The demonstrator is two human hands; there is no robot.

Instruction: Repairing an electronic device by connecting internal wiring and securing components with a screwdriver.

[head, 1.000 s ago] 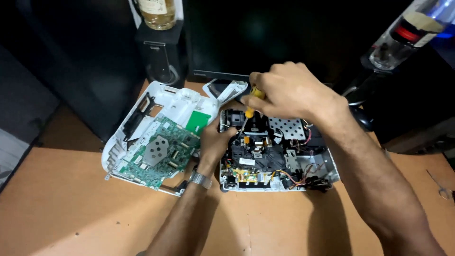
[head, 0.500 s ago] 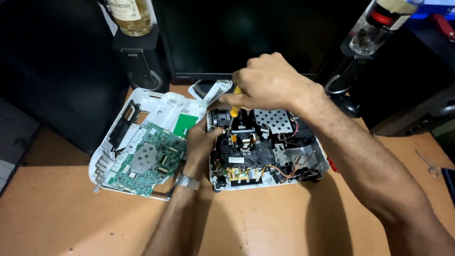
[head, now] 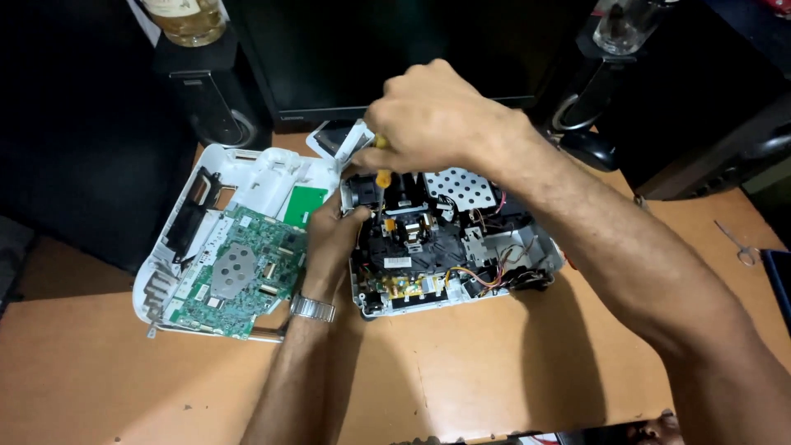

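Observation:
An opened white device (head: 457, 239) lies on the wooden table (head: 494, 371), its black inner parts, coloured wires and a perforated metal plate showing. My right hand (head: 437, 119) is shut on a yellow-handled screwdriver (head: 383, 173), held upright with the tip down in the device's rear left part. My left hand (head: 329, 239), with a metal watch at the wrist, grips the device's left edge. To the left lies the removed white cover (head: 206, 239) with a green circuit board (head: 235, 272) on it.
A dark monitor (head: 387, 58) stands behind the device, with black speakers (head: 206, 99) at either side and bottles on top of them. A black mouse (head: 589, 148) lies at the back right. Small scissors (head: 737, 243) rest at the table's right edge.
The view has shifted a little, so the device sits lower and more to the right. My right hand stays on the screwdriver above the device, and my left hand keeps its grip.

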